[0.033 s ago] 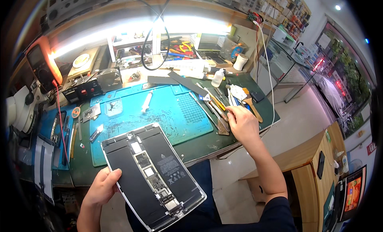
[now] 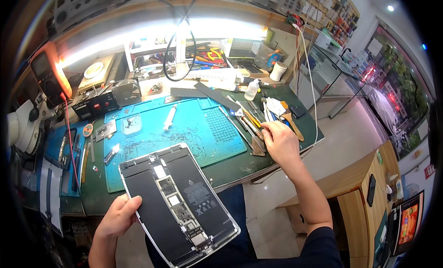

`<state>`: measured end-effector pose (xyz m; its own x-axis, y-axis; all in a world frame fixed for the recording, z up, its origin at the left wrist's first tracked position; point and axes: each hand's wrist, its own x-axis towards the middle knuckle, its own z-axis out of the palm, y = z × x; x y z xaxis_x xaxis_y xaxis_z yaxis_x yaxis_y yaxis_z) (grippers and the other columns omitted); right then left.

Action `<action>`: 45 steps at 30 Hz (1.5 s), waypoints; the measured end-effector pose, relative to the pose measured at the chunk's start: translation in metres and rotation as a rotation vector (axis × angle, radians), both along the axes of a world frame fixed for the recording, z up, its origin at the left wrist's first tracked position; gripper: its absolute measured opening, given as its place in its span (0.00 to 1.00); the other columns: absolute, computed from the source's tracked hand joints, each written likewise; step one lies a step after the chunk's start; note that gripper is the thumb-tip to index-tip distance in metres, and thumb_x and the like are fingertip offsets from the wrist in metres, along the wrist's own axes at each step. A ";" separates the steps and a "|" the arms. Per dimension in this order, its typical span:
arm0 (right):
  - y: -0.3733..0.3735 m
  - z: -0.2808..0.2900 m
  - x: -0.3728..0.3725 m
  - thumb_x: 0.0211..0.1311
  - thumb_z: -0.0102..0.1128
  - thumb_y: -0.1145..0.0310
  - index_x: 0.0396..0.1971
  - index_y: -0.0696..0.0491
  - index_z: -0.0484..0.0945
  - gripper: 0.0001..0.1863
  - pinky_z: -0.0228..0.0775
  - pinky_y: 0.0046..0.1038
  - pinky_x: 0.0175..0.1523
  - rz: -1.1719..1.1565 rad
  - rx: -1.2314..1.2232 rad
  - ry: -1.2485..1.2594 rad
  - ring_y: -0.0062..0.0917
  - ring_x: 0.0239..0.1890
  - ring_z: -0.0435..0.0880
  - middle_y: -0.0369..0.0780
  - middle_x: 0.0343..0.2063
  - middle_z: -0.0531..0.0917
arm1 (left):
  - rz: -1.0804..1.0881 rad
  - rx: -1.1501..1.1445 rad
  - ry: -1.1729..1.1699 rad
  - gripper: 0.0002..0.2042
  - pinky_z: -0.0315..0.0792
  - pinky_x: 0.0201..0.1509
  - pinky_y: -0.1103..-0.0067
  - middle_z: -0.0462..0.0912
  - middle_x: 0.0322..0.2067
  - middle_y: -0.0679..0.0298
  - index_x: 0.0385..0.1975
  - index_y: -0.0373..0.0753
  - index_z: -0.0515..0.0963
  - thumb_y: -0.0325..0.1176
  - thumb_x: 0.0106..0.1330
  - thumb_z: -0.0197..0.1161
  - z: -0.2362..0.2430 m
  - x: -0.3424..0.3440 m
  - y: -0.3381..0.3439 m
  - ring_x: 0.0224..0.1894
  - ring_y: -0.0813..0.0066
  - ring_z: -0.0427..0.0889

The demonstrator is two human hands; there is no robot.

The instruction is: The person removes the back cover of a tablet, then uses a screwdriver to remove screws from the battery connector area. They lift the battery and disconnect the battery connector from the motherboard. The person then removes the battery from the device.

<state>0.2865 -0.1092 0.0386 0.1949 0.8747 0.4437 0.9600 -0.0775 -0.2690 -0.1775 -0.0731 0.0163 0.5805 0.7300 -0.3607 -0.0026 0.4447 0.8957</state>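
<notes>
An opened tablet (image 2: 194, 199) is tilted in front of me, its screen off. Two black battery halves flank a long bare circuit board (image 2: 180, 209) inside it. My left hand (image 2: 121, 213) grips the tablet's left edge, thumb on top. Over a row of slim hand tools at the right of the bench is my right hand (image 2: 280, 141), its thumb and fingertips closed together. Beside them lies a screwdriver-like tool with a brown handle (image 2: 256, 131). Whatever is between those fingertips is too small or hidden to make out.
A blue repair mat (image 2: 152, 141) carries a white syringe (image 2: 170, 118), a small clear tray (image 2: 132, 124) and a utility knife (image 2: 111, 153). An orange multimeter (image 2: 50, 72) stands at left. A brush (image 2: 293, 125) and a dropper bottle (image 2: 252, 90) sit at right. A black cable loop (image 2: 180, 79) hangs overhead.
The tablet has shifted very slightly to the right and tilted a little in my left hand. My right hand stays at the tools.
</notes>
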 end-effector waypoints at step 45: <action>0.028 0.054 -0.102 0.56 0.65 0.72 0.42 0.51 0.86 0.13 0.74 0.29 0.36 0.614 -0.071 -0.452 0.25 0.35 0.82 0.34 0.31 0.77 | -0.232 1.516 0.358 0.21 0.77 0.56 0.66 0.86 0.46 0.57 0.59 0.37 0.80 0.19 0.64 0.63 0.019 0.084 0.086 0.49 0.56 0.83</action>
<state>0.1844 -0.0808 0.0923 -0.5220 0.7972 0.3033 0.8522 0.5026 0.1456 -0.0932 0.0130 0.0349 0.7753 0.4359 0.4571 0.2366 -0.8714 0.4298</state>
